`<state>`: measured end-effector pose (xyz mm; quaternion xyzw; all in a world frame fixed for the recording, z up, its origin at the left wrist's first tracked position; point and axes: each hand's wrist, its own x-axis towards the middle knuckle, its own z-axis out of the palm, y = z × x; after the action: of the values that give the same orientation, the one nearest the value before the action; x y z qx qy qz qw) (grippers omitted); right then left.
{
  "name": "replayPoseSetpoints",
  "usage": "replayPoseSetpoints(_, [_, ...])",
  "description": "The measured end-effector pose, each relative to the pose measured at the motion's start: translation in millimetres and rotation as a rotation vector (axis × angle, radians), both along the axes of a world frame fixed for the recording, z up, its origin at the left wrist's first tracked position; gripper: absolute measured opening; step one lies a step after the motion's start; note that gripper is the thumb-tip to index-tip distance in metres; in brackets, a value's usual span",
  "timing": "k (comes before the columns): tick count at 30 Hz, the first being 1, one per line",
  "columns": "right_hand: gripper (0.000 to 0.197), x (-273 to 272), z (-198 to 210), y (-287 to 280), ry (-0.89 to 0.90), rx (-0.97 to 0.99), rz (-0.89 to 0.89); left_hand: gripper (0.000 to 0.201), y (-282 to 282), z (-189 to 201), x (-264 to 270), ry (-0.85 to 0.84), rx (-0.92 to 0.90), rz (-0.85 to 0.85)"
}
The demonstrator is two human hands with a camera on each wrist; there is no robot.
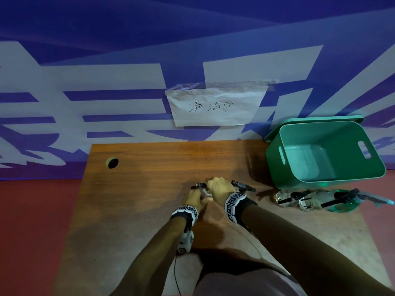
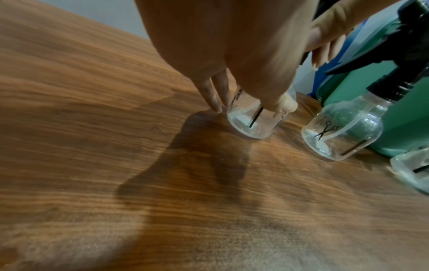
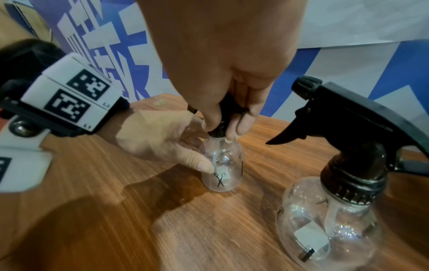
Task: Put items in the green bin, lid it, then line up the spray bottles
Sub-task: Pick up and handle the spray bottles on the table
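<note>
A small clear spray bottle (image 3: 221,170) with a black trigger head stands upright on the wooden table (image 1: 149,189). My left hand (image 1: 199,195) wraps its fingers and thumb round the bottle's body (image 2: 250,121). From above, my right hand (image 3: 225,128) pinches its black neck. A second clear spray bottle (image 3: 325,225) stands just to the right, untouched. The green bin (image 1: 324,178) sits open at the table's back right, with its lid (image 1: 314,121) leaning behind it.
Two more clear spray bottles (image 1: 285,197) (image 1: 310,202) and a green one (image 1: 342,205) stand in front of the bin. A cable hole (image 1: 112,163) is at the table's far left. A paper sign (image 1: 213,107) is taped to the blue wall.
</note>
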<state>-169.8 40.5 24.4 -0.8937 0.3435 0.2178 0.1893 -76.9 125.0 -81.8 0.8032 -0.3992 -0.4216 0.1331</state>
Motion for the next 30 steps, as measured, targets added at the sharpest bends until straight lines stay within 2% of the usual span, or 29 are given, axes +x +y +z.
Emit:
replayPoseSetpoints(5, [0.018,-1.4,-5.4,3.3,-0.008,-0.021,0.009,0.015,3.2,-9.5,1.0,-0.025,-0.006,-0.003])
replayPoseSetpoints(12, [0.022,-2.4,-8.9,7.0,-0.001,-0.067,-0.016,0.006,4.0,2.9,-3.0,-0.052,-0.018,-0.007])
replayPoseSetpoints(20, [0.026,-6.7,-14.4,10.4,-0.003,-0.057,-0.058,0.009,0.4,4.0,-0.8,-0.085,-0.003,-0.083])
replayPoseSetpoints(24, [0.024,-5.0,-11.4,5.3,-0.028,-0.026,-0.066,0.009,1.6,5.5,-3.8,-0.093,-0.004,-0.044])
replayPoseSetpoints(28, [0.019,-5.3,-13.2,5.0,-0.069,0.040,-0.190,0.007,4.4,8.5,-7.6,-0.103,0.012,-0.028])
replayPoseSetpoints(30, [0.016,-4.6,-10.9,2.9,-0.093,0.098,-0.303,0.017,2.7,7.3,-8.8,-0.098,-0.005,-0.046])
